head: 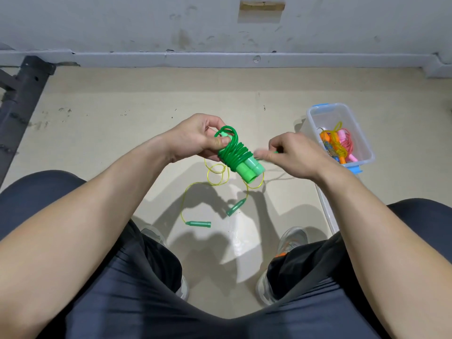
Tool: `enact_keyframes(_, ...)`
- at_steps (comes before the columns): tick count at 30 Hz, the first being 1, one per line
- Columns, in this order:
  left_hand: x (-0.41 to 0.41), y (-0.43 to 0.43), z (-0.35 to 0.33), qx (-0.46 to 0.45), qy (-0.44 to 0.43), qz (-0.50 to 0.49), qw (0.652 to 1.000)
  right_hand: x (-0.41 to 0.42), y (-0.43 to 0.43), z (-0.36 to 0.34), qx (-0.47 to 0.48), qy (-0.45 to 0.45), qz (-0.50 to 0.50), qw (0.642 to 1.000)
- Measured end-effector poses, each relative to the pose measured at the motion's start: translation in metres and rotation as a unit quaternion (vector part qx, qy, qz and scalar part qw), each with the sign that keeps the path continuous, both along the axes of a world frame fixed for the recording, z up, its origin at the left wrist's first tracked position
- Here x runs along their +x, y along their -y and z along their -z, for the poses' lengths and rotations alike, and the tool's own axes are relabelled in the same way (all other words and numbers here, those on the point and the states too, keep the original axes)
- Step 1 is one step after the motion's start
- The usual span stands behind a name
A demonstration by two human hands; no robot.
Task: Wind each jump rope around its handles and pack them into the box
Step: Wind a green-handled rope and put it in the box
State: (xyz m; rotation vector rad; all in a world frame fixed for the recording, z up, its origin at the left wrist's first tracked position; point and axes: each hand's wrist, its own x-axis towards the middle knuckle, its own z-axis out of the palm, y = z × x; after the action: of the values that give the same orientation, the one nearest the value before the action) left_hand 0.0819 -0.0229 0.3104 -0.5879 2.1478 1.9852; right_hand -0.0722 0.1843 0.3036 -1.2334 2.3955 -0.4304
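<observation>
My left hand (195,139) grips the upper end of the green jump rope (236,155). Its wound handles slant down and rightward toward my right hand (293,156), which pinches what looks like the blurred loose end. The box (335,118) sits farther right, nearest that hand.

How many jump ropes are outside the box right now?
2: the green rope, wound round its handles, in the left hand; the yellow rope loose on the floor below. None seems hidden.
</observation>
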Motion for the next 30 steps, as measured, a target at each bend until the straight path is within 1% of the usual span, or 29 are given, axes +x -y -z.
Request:
enact_keyframes(5, -0.001, 0.002, 0.002, -0.091, -0.001, -0.016, 0.996, 0.01, 0.004, -0.018, -0.042, 0.125, 0.036, 0.991)
enact_keyframes(8, -0.005, 0.003, 0.006, -0.163, -0.018, -0.06, 0.985, 0.022, 0.008, -0.022, -0.068, 0.187, 0.083, 0.977)
enact_keyframes(9, -0.006, 0.002, 0.006, -0.185, -0.025, -0.081, 0.979, 0.028, 0.011, -0.022, -0.082, 0.195, 0.101, 0.972)
enact_keyframes(10, -0.008, 0.001, 0.007, -0.205, -0.033, -0.101, 0.973, 0.036, 0.014, -0.021, -0.094, 0.189, 0.118, 0.97)
enact_keyframes(12, -0.01, -0.003, 0.01, -0.231, -0.048, -0.135, 0.962, 0.054, 0.02, -0.016, -0.106, 0.137, 0.141, 0.975)
enact_keyframes(14, -0.012, -0.011, 0.013, -0.228, -0.068, -0.185, 0.953, 0.071, 0.025, -0.006, -0.14, 0.077, 0.153, 0.975)
enact_keyframes(16, -0.014, -0.02, 0.016, -0.192, -0.093, -0.248, 0.945, 0.084, 0.028, 0.003, -0.21, 0.005, 0.15, 0.966)
enact_keyframes(18, -0.017, -0.027, 0.017, -0.135, -0.115, -0.3, 0.937, 0.087, 0.03, 0.009, -0.282, -0.08, 0.131, 0.947)
enact_keyframes(20, -0.021, -0.031, 0.014, -0.075, -0.129, -0.344, 0.927, 0.087, 0.031, 0.008, -0.333, -0.122, 0.126, 0.926)
enact_keyframes(21, -0.022, -0.031, 0.011, -0.043, -0.133, -0.362, 0.921, 0.087, 0.031, 0.008, -0.354, -0.123, 0.133, 0.918)
enact_keyframes(22, -0.023, -0.031, 0.008, -0.008, -0.137, -0.376, 0.917, 0.087, 0.03, 0.008, -0.374, -0.099, 0.147, 0.91)
enact_keyframes(23, -0.024, -0.031, 0.006, 0.031, -0.138, -0.385, 0.912, 0.087, 0.03, 0.008, -0.388, -0.048, 0.171, 0.904)
enact_keyframes(25, -0.024, -0.031, 0.003, 0.096, -0.133, -0.396, 0.904, 0.087, 0.03, 0.009, -0.387, 0.093, 0.226, 0.889)
enact_keyframes(26, -0.024, -0.033, 0.003, 0.119, -0.126, -0.398, 0.901, 0.085, 0.03, 0.01, -0.379, 0.165, 0.238, 0.879)
enact_keyframes(28, -0.024, -0.035, 0.006, 0.153, -0.112, -0.396, 0.899, 0.077, 0.028, 0.012, -0.362, 0.28, 0.237, 0.857)
enact_keyframes(30, -0.023, -0.034, 0.007, 0.17, -0.103, -0.39, 0.899, 0.067, 0.026, 0.014, -0.335, 0.342, 0.218, 0.851)
